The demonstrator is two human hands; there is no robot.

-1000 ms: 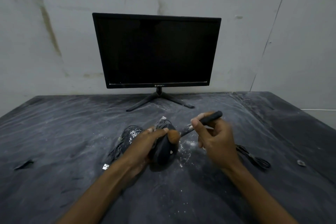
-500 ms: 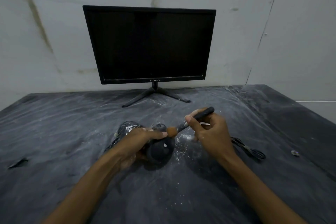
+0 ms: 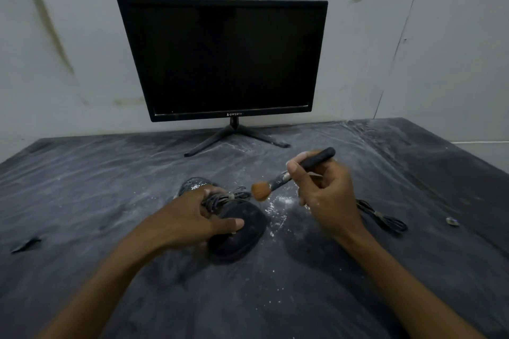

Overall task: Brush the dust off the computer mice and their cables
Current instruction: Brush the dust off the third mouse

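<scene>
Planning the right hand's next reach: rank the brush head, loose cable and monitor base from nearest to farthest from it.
From the right hand:
1. Brush head, just to its left.
2. Loose cable, on its right, on the table.
3. Monitor base, at the back.

Brush (image 3: 260, 191) now off mouse (image 3: 239, 231), onto cable bundle (image 3: 226, 197).

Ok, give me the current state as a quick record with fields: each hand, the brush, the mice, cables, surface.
left hand: holds black mouse together with its bundled cable
right hand: pinches brush handle
brush: orange bristles at the end of the bundled cable
second mouse: on the table behind the left hand, white dust on it
loose cable: lies coiled on the table right of the right hand
table: dark, streaked with white dust
monitor: screen dark, at the back
</scene>
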